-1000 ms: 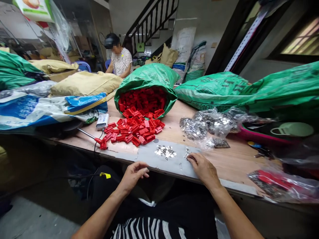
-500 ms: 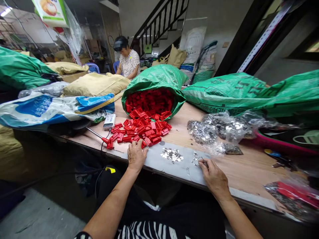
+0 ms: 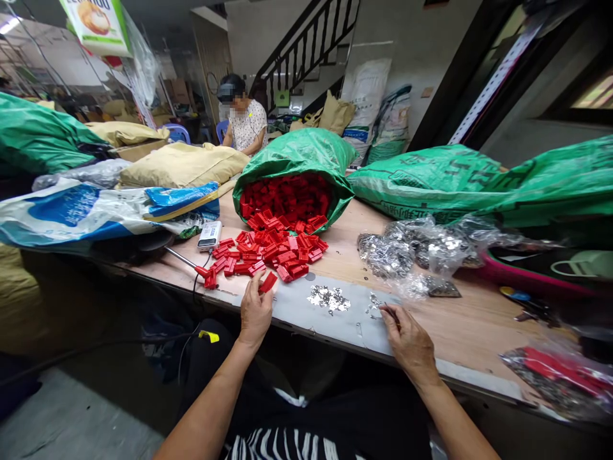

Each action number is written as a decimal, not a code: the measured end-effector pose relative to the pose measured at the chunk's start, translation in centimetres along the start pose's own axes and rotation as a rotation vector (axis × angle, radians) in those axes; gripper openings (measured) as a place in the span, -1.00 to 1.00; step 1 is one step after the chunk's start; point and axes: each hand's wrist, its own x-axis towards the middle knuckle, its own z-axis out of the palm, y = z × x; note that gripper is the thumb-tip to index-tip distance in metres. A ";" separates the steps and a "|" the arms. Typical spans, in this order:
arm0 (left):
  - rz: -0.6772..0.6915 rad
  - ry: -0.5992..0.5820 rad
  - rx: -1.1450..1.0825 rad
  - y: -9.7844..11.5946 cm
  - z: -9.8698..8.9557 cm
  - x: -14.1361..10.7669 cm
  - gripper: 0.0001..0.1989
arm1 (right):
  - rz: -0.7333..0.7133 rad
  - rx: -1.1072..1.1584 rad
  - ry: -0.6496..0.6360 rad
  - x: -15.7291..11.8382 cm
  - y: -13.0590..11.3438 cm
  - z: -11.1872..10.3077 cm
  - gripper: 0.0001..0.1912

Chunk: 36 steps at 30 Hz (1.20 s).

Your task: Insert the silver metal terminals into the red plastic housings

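Note:
My left hand [image 3: 256,310] grips a red plastic piece [image 3: 268,283] between thumb and fingers, at the near edge of a loose pile of red plastic pieces [image 3: 287,252]. The pile spills from the mouth of a green woven sack [image 3: 306,150]. My right hand [image 3: 409,338] is closed on a thin dark tool [image 3: 390,312], mostly hidden by the fingers. Its tip is beside a few small metal parts [image 3: 373,302] on a grey mat [image 3: 292,310]. Between my hands lies a heap of flat silvery metal parts [image 3: 329,298].
Clear bags of metal parts [image 3: 387,252] lie right of the sack. A pink-rimmed tray [image 3: 493,271] and another bag [image 3: 558,377] are farther right. A white device [image 3: 209,235] and a metal rod [image 3: 181,257] sit left. A co-worker [image 3: 246,121] sits across the table.
My left hand has drawn back slightly left from the pile and now holds a red piece raised at its fingertips. The right hand stays by the small metal parts.

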 end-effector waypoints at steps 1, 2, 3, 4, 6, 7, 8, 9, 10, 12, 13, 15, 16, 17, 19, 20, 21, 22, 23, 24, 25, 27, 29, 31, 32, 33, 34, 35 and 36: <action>-0.093 -0.034 -0.191 0.5 -0.2 -0.4 -0.59 | 0.008 0.011 -0.001 0.0 0.0 0.0 -0.67; -0.197 -0.076 -0.374 0.9 -0.4 -0.8 -0.60 | 0.022 0.022 -0.005 0.1 0.1 -0.1 -0.68; -0.305 -0.115 -0.553 1.4 -0.6 -1.1 -0.61 | 0.038 0.033 -0.009 0.1 0.2 -0.1 -0.68; -0.414 -0.158 -0.721 1.9 -0.8 -1.5 -0.62 | 0.054 0.047 -0.012 0.2 0.3 -0.1 -0.69; -0.610 -0.245 -0.988 2.7 -1.1 -2.1 -0.63 | 0.075 0.074 -0.015 0.3 0.4 -0.2 -0.69; -0.689 -0.279 -1.083 3.0 -1.2 -2.4 -0.64 | 0.078 0.087 -0.012 0.3 0.4 -0.3 -0.70; -0.756 -0.300 -1.155 3.3 -1.3 -2.6 -0.66 | 0.077 0.097 -0.010 0.4 0.4 -0.4 -0.70; -0.813 -0.305 -1.210 3.4 -1.3 -2.9 -0.70 | 0.075 0.105 -0.006 0.4 0.4 -0.4 -0.70; -0.858 -0.296 -1.254 3.6 -1.3 -3.1 -0.74 | 0.074 0.111 -0.002 0.4 0.3 -0.5 -0.71; -0.906 -0.271 -1.299 3.7 -1.1 -3.6 -0.81 | 0.083 0.118 0.007 0.4 0.3 -0.6 -0.72; -0.898 -0.266 -1.295 3.8 -0.9 -3.9 -0.83 | 0.096 0.120 0.012 0.4 0.3 -0.6 -0.71; -0.784 -0.269 -1.220 4.0 -0.7 -4.4 -0.82 | 0.128 0.124 0.019 0.5 0.3 -0.7 -0.70; -0.684 -0.274 -1.141 4.0 -0.6 -4.6 -0.81 | 0.145 0.126 0.020 0.5 0.3 -0.8 -0.69; -0.566 -0.275 -1.036 4.1 -0.5 -4.9 -0.80 | 0.158 0.130 0.018 0.5 0.4 -1.0 -0.69; -0.307 -0.255 -0.783 4.1 -0.5 -5.4 -0.73 | 0.173 0.147 0.000 0.7 0.5 -1.2 -0.69; -0.182 -0.237 -0.651 4.1 -0.6 -5.6 -0.66 | 0.176 0.160 -0.013 0.8 0.5 -1.4 -0.69; -0.065 -0.220 -0.527 4.0 -0.6 -5.8 -0.59 | 0.178 0.175 -0.027 0.9 0.5 -1.6 -0.68; 0.039 -0.204 -0.417 4.0 -0.7 -6.0 -0.53 | 0.180 0.191 -0.038 0.9 0.6 -1.7 -0.68; 0.130 -0.190 -0.321 4.0 -0.9 -6.2 -0.50 | 0.183 0.207 -0.048 1.0 0.6 -1.8 -0.68; 0.203 -0.178 -0.237 4.0 -1.0 -6.3 -0.50 | 0.188 0.221 -0.052 1.1 0.6 -1.9 -0.68; 0.262 -0.172 -0.167 4.2 -1.2 -6.4 -0.53 | 0.192 0.233 -0.054 1.1 0.6 -1.9 -0.68; 0.345 -0.171 -0.073 4.5 -1.4 -6.4 -0.64 | 0.198 0.254 -0.060 1.0 0.6 -2.0 -0.68; 0.378 -0.184 -0.044 5.0 -1.6 -6.3 -0.72 | 0.192 0.271 -0.069 1.0 0.5 -1.9 -0.69; 0.357 -0.205 -0.065 5.3 -1.7 -6.3 -0.75 | 0.183 0.300 -0.080 0.9 0.3 -1.9 -0.71; 0.327 -0.214 -0.086 5.4 -1.7 -6.3 -0.75 | 0.184 0.320 -0.088 0.9 0.2 -2.0 -0.71; 0.289 -0.226 -0.109 5.4 -1.6 -6.3 -0.75 | 0.191 0.343 -0.100 0.8 0.0 -2.0 -0.71; 0.244 -0.243 -0.134 5.3 -1.6 -6.4 -0.75 | 0.207 0.371 -0.115 0.8 -0.1 -2.0 -0.71; 0.193 -0.261 -0.160 5.2 -1.5 -6.6 -0.74 | 0.226 0.409 -0.132 0.8 -0.3 -2.0 -0.70; 0.138 -0.283 -0.190 5.0 -1.4 -6.7 -0.73 | 0.247 0.456 -0.147 0.7 -0.5 -2.0 -0.69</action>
